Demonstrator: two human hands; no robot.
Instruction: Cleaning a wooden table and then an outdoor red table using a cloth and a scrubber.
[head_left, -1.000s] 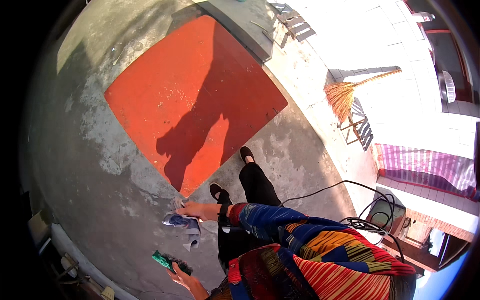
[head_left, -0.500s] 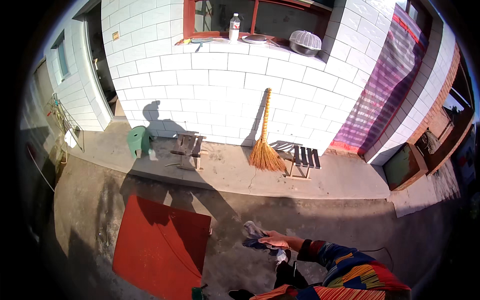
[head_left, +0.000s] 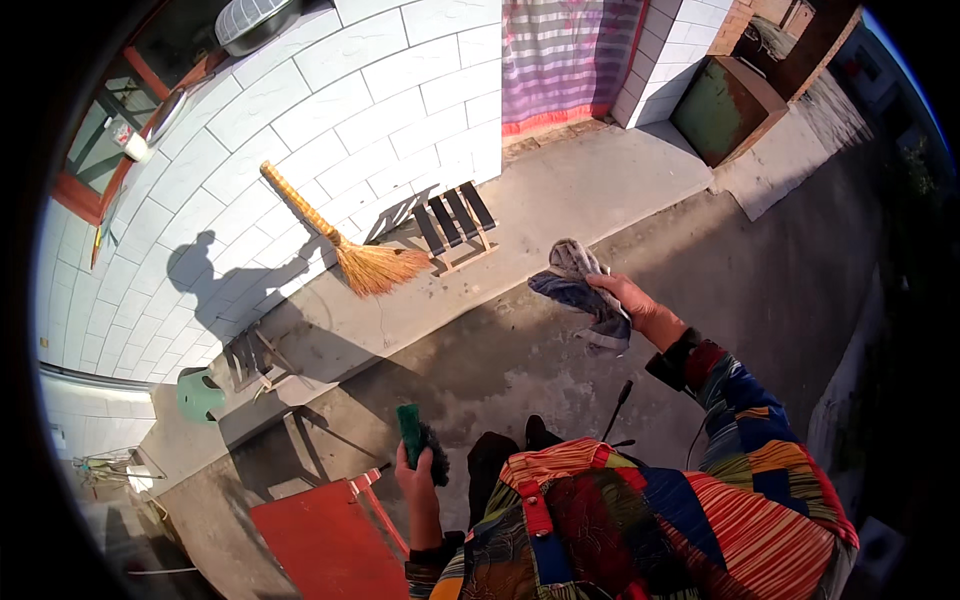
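In my left hand [head_left: 418,492], at the lower middle, is a green-backed brush [head_left: 408,428] with dark bristles, its fingers closed round it. My right hand [head_left: 632,298] is stretched out to the right, gripping a crumpled grey and dark blue rag [head_left: 578,290] that hangs loosely over the concrete ground. Beside and below my left hand stands a red-topped table [head_left: 325,540], part of it cut off by the lower edge. The two hands are well apart.
A straw broom [head_left: 365,262] leans on the white tiled wall. By it stands a folding stool [head_left: 458,228] on a raised concrete ledge [head_left: 590,190]; a second stool [head_left: 258,358] and a green plastic stool [head_left: 200,396] are farther left. A thin black rod [head_left: 620,405] stands near my feet.
The view has turned to the right and tilted. My right arm now reaches farther out with the rag. My left hand has come into sight with the brush, which barely showed at the lower edge before.
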